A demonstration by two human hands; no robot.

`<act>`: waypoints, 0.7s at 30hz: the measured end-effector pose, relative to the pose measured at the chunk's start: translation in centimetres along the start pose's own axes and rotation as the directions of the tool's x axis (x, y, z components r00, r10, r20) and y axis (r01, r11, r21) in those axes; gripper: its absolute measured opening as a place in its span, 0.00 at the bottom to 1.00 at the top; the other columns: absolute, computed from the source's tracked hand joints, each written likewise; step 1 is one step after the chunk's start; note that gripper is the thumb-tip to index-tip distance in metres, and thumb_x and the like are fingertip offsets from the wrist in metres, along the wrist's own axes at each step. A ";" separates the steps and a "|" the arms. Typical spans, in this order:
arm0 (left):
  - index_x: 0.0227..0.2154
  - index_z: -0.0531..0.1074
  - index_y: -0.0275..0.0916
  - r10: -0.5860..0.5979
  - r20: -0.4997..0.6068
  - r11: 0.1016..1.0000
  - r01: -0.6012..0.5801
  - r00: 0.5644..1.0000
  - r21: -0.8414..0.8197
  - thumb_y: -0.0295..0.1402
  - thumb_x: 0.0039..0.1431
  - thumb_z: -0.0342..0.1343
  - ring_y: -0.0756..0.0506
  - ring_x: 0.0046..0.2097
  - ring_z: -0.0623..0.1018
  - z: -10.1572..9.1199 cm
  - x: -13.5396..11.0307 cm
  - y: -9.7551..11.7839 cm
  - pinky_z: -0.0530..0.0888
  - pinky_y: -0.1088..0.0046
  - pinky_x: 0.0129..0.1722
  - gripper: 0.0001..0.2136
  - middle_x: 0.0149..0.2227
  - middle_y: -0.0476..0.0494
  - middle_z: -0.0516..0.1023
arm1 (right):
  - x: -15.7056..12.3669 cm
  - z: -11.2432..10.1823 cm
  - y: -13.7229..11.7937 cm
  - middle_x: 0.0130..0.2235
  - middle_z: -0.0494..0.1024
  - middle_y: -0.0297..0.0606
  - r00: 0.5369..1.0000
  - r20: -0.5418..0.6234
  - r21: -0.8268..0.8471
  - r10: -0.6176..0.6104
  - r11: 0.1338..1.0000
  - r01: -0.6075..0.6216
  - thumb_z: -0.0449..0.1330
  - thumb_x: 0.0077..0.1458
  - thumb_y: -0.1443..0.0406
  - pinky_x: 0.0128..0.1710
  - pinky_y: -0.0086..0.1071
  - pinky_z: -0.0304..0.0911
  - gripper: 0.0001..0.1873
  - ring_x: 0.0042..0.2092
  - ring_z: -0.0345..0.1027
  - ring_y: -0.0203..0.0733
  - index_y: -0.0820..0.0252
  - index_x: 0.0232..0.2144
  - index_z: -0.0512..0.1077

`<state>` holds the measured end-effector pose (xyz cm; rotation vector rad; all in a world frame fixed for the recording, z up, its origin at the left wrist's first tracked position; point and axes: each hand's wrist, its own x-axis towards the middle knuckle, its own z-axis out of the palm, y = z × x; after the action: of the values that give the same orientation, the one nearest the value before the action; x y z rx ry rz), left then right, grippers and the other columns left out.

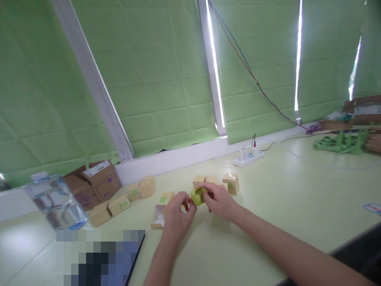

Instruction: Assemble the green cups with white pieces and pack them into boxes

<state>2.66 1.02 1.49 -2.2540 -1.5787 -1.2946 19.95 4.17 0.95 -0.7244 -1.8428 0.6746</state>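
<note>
Both my hands meet over the pale table (pixel 268 206) near its middle. My right hand (pixel 220 200) pinches a small round green object (pixel 198 196) between thumb and fingers. My left hand (pixel 177 216) is curled, its fingertips touching the same green object from the left. Just left of my left hand lies an opened small tan box (pixel 162 206) with a green label and a white flap. Three more small tan boxes (pixel 217 182) stand right behind my hands.
Several tan boxes (pixel 122 200) sit at the left, beside brown cartons (pixel 95 182) and a clear water bottle (pixel 55 202). A dark tablet (pixel 101 258) lies at the near left. A white power strip (pixel 248 157) with cables and green plastic parts (pixel 342 143) lie at the far right.
</note>
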 end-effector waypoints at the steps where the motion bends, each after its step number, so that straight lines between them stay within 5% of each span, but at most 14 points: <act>1: 0.24 0.64 0.40 0.008 0.000 1.000 -0.008 1.000 0.004 0.28 0.53 0.52 0.51 0.28 0.70 0.1 0.0 0.0 0.63 0.77 0.27 0.05 0.24 0.54 0.68 | 0.0 0.0 0.0 0.24 0.72 0.30 1.000 0.005 0.015 0.011 1.000 -0.011 0.50 0.62 0.65 0.19 0.23 0.62 0.16 0.19 0.67 0.31 0.58 0.48 0.73; 8: 0.29 0.70 0.40 0.005 0.011 1.000 -0.005 1.000 0.002 0.29 0.57 0.53 0.51 0.29 0.73 -1.1 -0.6 -1.6 0.66 0.76 0.30 0.03 0.28 0.52 0.74 | -0.3 0.0 0.8 0.27 0.75 0.31 0.996 0.051 0.043 0.071 0.996 -0.073 0.51 0.61 0.63 0.18 0.25 0.66 0.16 0.20 0.68 0.33 0.58 0.48 0.71; 14: 0.38 0.73 0.40 -0.085 -0.162 0.996 0.088 0.983 0.009 0.30 0.59 0.52 0.49 0.31 0.75 -3.4 -0.3 -4.0 0.70 0.73 0.33 0.07 0.32 0.48 0.76 | -0.5 0.2 1.0 0.26 0.74 0.31 0.982 0.139 -0.069 0.127 0.991 -0.118 0.51 0.60 0.64 0.19 0.24 0.63 0.16 0.19 0.68 0.32 0.58 0.48 0.72; 21: 0.38 0.75 0.42 -0.046 0.081 0.992 0.036 0.996 0.118 0.29 0.59 0.52 0.48 0.34 0.75 -3.0 -0.5 -3.4 0.70 0.70 0.38 0.08 0.34 0.47 0.77 | -1.0 1.0 0.2 0.26 0.78 0.34 0.924 0.371 -0.224 0.091 0.974 -0.006 0.55 0.57 0.67 0.26 0.25 0.59 0.12 0.26 0.69 0.35 0.60 0.40 0.77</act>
<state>-1.84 0.67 1.76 -2.2429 -1.6898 -1.1001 19.40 3.46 -0.18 -0.8285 -2.2895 0.6849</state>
